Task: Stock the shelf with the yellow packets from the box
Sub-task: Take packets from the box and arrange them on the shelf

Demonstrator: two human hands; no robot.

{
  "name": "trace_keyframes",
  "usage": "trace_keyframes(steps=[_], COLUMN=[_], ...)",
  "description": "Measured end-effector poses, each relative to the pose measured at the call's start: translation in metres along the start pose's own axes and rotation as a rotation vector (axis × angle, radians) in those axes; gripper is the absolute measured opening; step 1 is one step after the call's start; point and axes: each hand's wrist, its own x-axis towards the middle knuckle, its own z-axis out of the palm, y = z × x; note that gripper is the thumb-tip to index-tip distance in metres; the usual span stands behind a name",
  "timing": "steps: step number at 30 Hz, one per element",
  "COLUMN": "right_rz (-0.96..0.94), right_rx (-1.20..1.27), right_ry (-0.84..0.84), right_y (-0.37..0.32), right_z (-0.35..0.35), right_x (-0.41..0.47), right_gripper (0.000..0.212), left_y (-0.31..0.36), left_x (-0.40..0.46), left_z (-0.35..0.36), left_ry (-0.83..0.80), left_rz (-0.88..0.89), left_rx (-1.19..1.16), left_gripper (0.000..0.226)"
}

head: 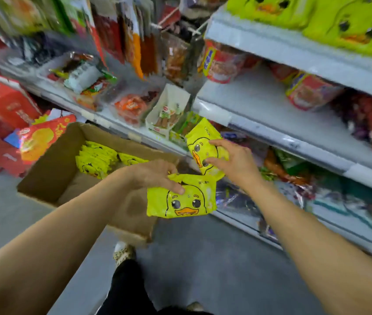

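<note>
Risk: each hand pinches one glossy yellow duck-print plastic packet, left hand (155, 176) the lower (181, 197), right hand (232, 160) the upper (205, 146) (above the brown cardboard box (51, 169)); fingertip holds may slip.

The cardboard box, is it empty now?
No, the cardboard box has a stack of yellow packets standing inside it.
</note>
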Motion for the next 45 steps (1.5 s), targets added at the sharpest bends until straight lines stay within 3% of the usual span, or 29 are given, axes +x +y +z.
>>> trace_keyframes(steps=[4,9,15,20,25,31,34,35,39,45], right_rz=[0.011,0.021,0.121,0.285,0.401,0.415,0.402,0.394,0.367,0.347], right_rx=[0.067,-0.035,0.027,0.073,-0.024,-0.101,-0.107,-0.125,-0.176,-0.179], right_ry=[0.168,0.428,0.719,0.897,0.973,1.008,0.993,0.992,0.994,0.967], right_y=[0.026,0.052,0.078,0.111,0.158,0.197,0.22,0.23,0.273,0.343], right_z=[-0.104,-0.234,-0.352,-0.426,-0.49,-0.569,-0.608,-0.619,-0.657,-0.696], right_x=[-0.055,-0.122,-0.194,-0.236,-0.258,-0.265,-0.261,-0.26,-0.259,-0.261], right_gripper=[0.05,0.066,0.085,0.054,0.044,0.038,0.037,0.039,0.049,0.055], left_y=[0.107,0.256,0.398,0.484,0.558,0.644,0.688,0.702,0.75,0.794], left_x=[0.014,0.031,0.045,0.061,0.075,0.108,0.134,0.145,0.179,0.219], left_z=[0.022,0.047,0.088,0.123,0.142,0.168,0.18,0.183,0.202,0.233], left_ry=[-0.032,-0.072,-0.049,-0.068,-0.082,-0.061,-0.059,-0.063,-0.003,0.013], left_rz=[0.121,0.305,0.555,0.704,0.792,0.873,0.909,0.919,0.89,0.825], left_rx=[0.118,0.289,0.411,0.488,0.57,0.582,0.606,0.603,0.606,0.595], left_gripper=[0.033,0.029,0.02,0.027,0.026,0.034,0.02,0.022,0.068,0.063])
